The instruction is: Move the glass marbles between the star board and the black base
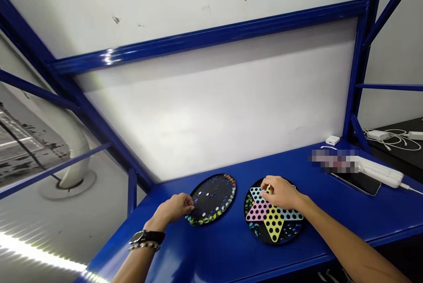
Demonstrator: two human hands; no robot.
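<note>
two light touches seemed wisest around the multicoloured glassy marbles (pixel 211 218): my left hand (pixel 175 208) at the left edge of their round black tray (pixel 211 201), my right hand (pixel 280 191) over the round black pastel-star board (pixel 269 218), fingers curled close, whether clamped on anything i couldn't tell.

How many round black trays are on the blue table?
2. The marble-edged tray is at the left hand; the star-patterned tray is farther right, partly hidden beneath the right hand.
</note>
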